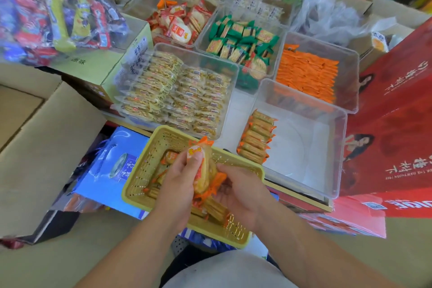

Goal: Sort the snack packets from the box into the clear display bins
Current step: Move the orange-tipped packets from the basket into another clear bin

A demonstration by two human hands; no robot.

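Just before the desk's near edge, over a yellow basket point(149, 161), the left hand point(177, 182) grips a bunch of orange-wrapped snack packets point(205, 173), its thumb pressed on the top one. The right hand point(243, 192) clasps the same bunch from the other side. More packets lie loose in the basket below. At the desk's near right corner a clear bin point(304, 154) holds a short row of matching packets point(256, 140) along its left wall. A bin of pale crackers point(177, 91) sits beside it, and a red carton point(392, 124) stands to the right.
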